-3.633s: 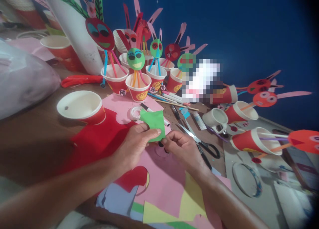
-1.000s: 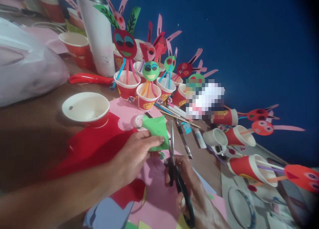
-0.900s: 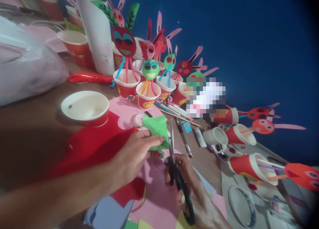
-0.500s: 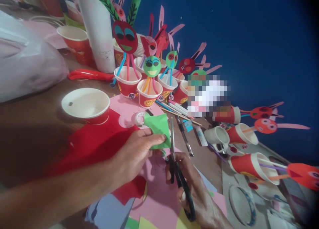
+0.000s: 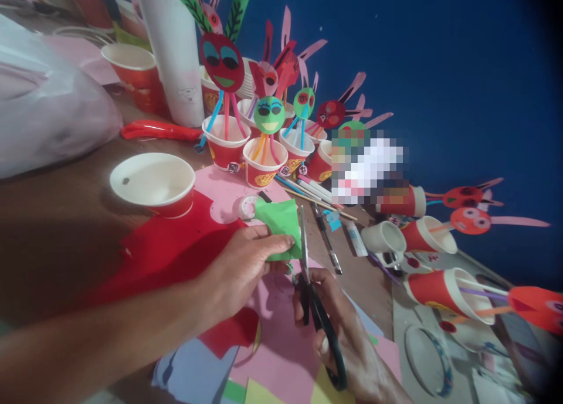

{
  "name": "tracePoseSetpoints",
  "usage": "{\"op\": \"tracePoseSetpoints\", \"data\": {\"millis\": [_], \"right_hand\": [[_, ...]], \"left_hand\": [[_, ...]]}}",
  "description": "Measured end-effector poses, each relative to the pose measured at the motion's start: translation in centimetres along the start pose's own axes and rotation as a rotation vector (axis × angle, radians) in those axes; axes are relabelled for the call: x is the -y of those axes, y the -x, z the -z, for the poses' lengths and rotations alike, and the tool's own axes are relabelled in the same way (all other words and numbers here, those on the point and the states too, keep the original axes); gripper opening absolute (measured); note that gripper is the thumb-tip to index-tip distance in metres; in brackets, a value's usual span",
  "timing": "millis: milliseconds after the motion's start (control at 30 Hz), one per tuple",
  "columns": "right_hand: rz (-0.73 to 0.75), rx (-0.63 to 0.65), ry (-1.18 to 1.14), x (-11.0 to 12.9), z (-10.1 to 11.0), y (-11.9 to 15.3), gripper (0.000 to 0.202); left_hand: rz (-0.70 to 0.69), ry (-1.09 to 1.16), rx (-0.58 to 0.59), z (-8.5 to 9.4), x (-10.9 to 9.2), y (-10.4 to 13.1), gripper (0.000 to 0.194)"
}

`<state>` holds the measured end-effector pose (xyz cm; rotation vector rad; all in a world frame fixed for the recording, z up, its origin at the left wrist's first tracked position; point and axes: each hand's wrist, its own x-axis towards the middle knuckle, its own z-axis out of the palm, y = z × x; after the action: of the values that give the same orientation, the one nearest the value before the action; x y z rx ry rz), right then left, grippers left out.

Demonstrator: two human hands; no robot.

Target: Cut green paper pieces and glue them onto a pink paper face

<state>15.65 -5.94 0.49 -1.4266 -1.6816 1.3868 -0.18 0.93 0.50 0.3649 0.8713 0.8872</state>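
Note:
My left hand pinches a piece of green paper between thumb and fingers, above the pink paper. My right hand grips a pair of scissors with black handles. The blades point away from me and stand along the right edge of the green paper; I cannot tell whether they are cutting into it. Red paper lies under and left of my left hand. A small round white container sits just behind the green paper.
Several red paper cups with paper-faced figures, such as a green one, stand at the back. A paper cup stands at left, near a plastic bag. A pen, white mug and tape ring lie right.
Both hands, the green paper and the scissors hold nearly the same position. The whole view has shifted very slightly.

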Motion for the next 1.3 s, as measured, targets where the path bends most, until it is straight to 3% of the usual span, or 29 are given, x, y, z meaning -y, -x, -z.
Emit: {"op": "tracePoseSetpoints", "data": {"millis": [467,1300], "right_hand": [[-0.106,0.028,-0.188,-0.2,-0.2,0.1,0.049],[-0.089,-0.051,-0.316,-0.9,-0.8,0.3,0.056]], "left_hand": [[0.000,-0.005,-0.005,0.2,0.2,-0.1,0.002],[0.016,0.010,-0.005,0.4,0.2,-0.3,0.004]]}}
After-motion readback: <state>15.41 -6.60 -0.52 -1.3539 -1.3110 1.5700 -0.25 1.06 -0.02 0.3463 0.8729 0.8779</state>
